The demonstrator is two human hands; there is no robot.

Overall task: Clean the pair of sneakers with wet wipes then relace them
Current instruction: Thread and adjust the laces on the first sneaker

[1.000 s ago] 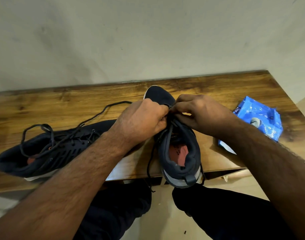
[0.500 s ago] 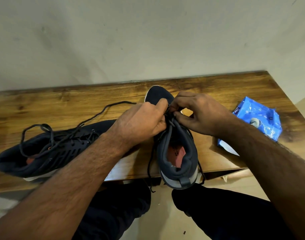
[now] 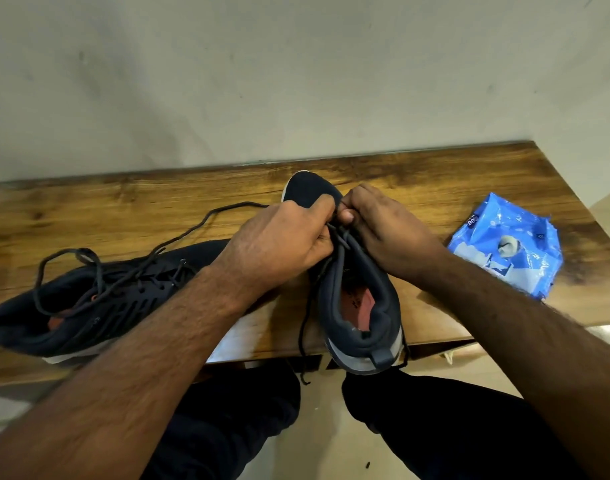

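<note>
since a moment ago both my hands have crept toward the toe of the near sneaker [image 3: 360, 299], and my right thumb has tucked in against my left fingertips. my left hand [image 3: 279, 242] is curled and pinches the dark lace [image 3: 341, 237] just above the tongue; my right hand [image 3: 383, 230] is curled too, pinching the same lace from the 3 o'clock side. that sneaker stands on the wooden table [image 3: 123, 209] with its toe at 12 o'clock and its heel hanging over the near edge at 6 o'clock, a loose lace end dangling beside it. at 9 o'clock the other sneaker [image 3: 99, 306] lies on its side, its lace [image 3: 179, 237] trailing across the wood. at 3 o'clock, apart from the shoes, lies the blue wipes pack [image 3: 507, 247].
</note>
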